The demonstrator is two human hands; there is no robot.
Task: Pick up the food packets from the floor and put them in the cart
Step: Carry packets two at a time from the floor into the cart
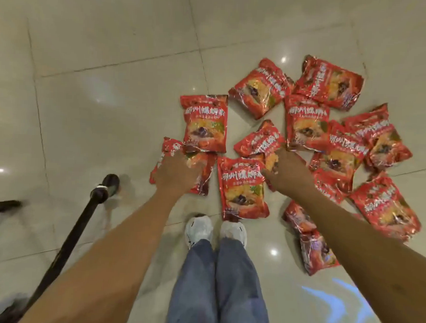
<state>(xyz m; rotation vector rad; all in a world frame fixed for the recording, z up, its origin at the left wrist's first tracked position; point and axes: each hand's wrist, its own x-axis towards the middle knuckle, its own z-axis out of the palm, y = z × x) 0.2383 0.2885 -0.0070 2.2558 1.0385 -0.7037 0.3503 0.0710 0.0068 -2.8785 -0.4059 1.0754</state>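
On the glossy tiled floor (112, 94), red food packets (205, 121) lie scattered. Your left hand (175, 174) grips the leftmost packet (169, 146); your right hand (289, 172) pinches the middle packet (257, 139).

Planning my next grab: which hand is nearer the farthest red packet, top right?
Right. The right hand is below the farthest red packet, not touching; the left hand is much farther, lower left, gripping a crumpled packet.
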